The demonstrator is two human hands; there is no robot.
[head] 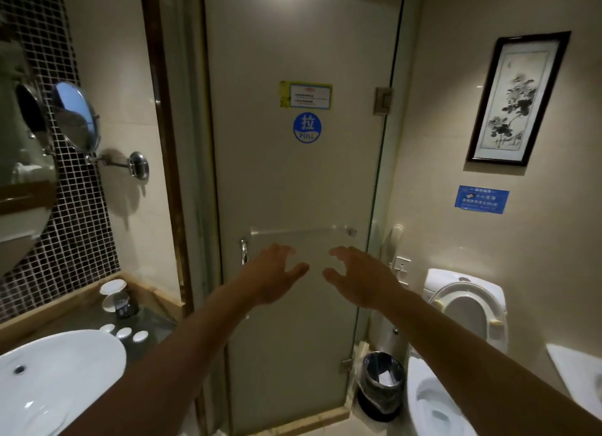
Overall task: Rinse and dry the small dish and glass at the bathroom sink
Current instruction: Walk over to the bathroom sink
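since your left hand [273,274] and right hand [355,276] hang spread, apart and empty before the shower door [293,181], turn left to the sink [58,380], where what's probably the small dish [112,286] waits on the counter [153,321].

sink [58,367]: white
wall tiles [78,207]: dark mosaic, pale grout
door sticker [307,127]: blue, white lettering
picture frame [518,98]: black
bin [382,382]: dark

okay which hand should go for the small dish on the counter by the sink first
Left, probably. The left hand is on the same side as the sink and the small dish; the right hand would have to cross over. Both hands are empty and open.
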